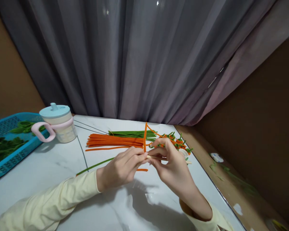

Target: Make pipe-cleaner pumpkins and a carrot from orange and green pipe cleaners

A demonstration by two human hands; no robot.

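Observation:
My left hand [124, 165] is closed in a pinch at the near end of a thin pale stick [162, 158], where an orange pipe cleaner [144, 138] stands up from the fingertips and bends over at its top. From the other side, the thumb and fingers of my right hand [173, 165] pinch around the same stick, whose far end pokes out past the palm. The fingers hide how the orange strand meets the stick. A green pipe cleaner [96, 165] runs from the table to behind my left hand. A short orange piece shows below the hands.
Behind my hands lie a bundle of orange pipe cleaners [114, 140] and a green bundle [127, 133]. Several small orange-and-green pieces [179, 141] sit at right beside a white roll [183, 153]. A lidded cup [64, 128] and a blue basket [14, 160] with green pieces stand left.

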